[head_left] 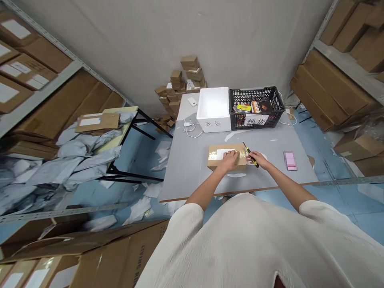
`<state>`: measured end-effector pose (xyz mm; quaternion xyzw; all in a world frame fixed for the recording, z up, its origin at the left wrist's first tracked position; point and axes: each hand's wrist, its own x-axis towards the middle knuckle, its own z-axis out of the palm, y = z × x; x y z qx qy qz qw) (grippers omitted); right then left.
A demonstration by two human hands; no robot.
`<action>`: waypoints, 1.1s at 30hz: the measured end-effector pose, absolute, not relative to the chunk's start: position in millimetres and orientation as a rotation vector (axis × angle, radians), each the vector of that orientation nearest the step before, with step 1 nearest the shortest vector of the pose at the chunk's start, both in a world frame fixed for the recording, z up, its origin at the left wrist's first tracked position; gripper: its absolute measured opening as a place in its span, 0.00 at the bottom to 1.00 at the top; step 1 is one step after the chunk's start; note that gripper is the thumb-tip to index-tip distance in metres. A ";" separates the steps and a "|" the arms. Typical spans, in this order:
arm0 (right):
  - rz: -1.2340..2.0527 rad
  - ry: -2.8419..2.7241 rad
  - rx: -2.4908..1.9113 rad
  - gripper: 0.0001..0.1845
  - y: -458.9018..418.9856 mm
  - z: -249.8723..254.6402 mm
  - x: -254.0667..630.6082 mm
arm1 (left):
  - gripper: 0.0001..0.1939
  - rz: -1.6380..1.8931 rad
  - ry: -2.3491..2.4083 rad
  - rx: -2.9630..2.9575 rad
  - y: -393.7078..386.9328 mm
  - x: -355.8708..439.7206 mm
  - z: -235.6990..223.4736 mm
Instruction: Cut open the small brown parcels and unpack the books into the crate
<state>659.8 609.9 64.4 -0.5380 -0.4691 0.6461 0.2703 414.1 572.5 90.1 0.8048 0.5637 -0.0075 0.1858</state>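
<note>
A taped cardboard box (213, 162) with a white label on its top rests near the front of the grey table. My left hand (229, 160) lies over the top of this box, its fingers stretched across the label and tape. At the box's right end, my right hand (259, 159) is closed round a yellow and black utility knife (254, 160). The knife's tip points up and away from me, beside the box's right edge. I cannot tell whether the blade touches the tape.
A white foam box (213, 125) and a black plastic crate (280, 108) holding packets stand at the table's back. A pink item (290, 161) lies to the right, a white phone (192, 102) at back left. Grey parcels (70, 164) crowd the left; cartons (327, 92) line the right.
</note>
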 end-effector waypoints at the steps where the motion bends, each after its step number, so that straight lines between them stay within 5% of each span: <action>1: 1.728 -1.276 -1.469 0.16 609.5 65.0 662.3 | 0.41 -0.025 1.585 2.270 572.4 415.4 90.0; 21: 0.962 -2.509 -1.471 0.18 675.0 81.0 714.5 | 0.42 -0.079 1.662 2.251 575.2 426.9 83.0; 33: 1.586 -2.341 -1.530 0.25 646.9 89.1 731.6 | 0.42 -0.003 1.638 2.272 575.9 422.7 76.6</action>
